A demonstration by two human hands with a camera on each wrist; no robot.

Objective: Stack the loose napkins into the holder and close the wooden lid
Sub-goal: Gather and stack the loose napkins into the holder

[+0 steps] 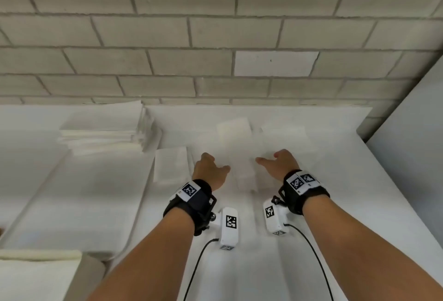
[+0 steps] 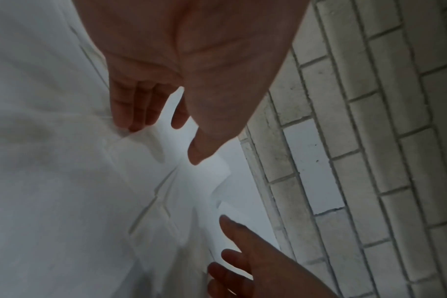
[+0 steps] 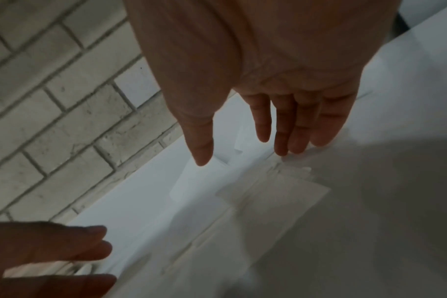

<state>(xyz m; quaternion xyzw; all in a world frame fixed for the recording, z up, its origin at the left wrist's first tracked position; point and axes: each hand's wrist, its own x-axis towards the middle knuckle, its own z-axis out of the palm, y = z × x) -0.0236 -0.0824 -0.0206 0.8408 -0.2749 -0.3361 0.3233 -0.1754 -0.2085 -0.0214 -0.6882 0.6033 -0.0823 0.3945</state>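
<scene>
White napkins [image 1: 242,157] on white table [image 1: 311,204]; grey brick wall [image 1: 167,37]

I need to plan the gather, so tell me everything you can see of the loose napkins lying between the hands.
The loose napkins are thin white paper sheets, scattered flat and overlapping at odd angles on the white tabletop near the brick wall. Their edges blur into the surface. The left hand and right hand flank them with fingers extended; the wrist views show fingertips at their edges, though firm contact is unclear.

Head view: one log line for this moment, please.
left hand open | right hand open | loose napkins between hands on table | holder, lid unseen
</scene>
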